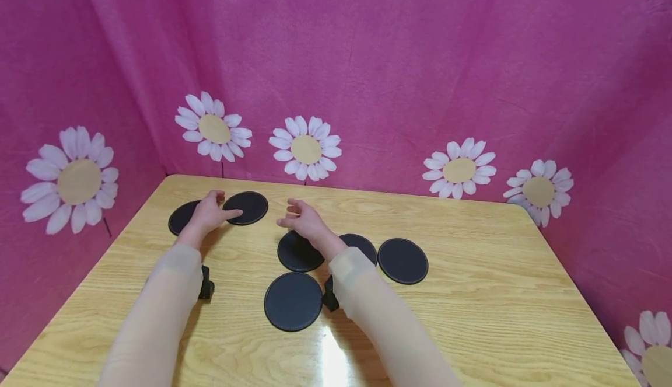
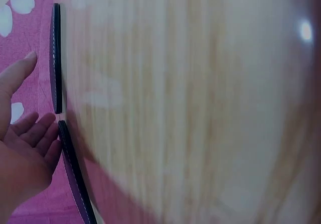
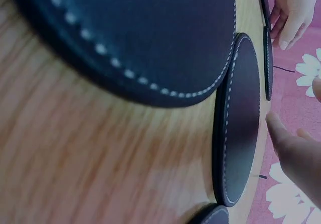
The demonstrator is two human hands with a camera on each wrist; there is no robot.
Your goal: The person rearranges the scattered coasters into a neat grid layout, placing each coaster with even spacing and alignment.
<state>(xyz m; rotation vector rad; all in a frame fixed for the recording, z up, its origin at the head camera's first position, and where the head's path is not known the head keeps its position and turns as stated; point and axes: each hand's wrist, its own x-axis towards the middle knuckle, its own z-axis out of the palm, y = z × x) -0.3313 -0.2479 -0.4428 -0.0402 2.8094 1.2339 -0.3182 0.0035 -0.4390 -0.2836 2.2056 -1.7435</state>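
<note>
Several round black coasters with pale edge stitching lie flat on the wooden table (image 1: 488,293). My left hand (image 1: 209,215) is at the back left, between one coaster (image 1: 181,219) and another coaster (image 1: 251,207), its thumb over the second. In the left wrist view the fingers (image 2: 40,138) are loosely extended, with nothing held. My right hand (image 1: 307,222) hovers past the far edge of the middle coaster (image 1: 298,254), fingers relaxed and holding nothing. The right forearm partly hides a coaster (image 1: 362,247) beside it.
Nearest the front is a coaster (image 1: 293,302), and another coaster (image 1: 403,261) lies at the right of the group. A pink curtain (image 1: 367,72) with white daisies rises behind the table and at both sides. Black wrist mounts (image 1: 206,285) hang under the sleeves.
</note>
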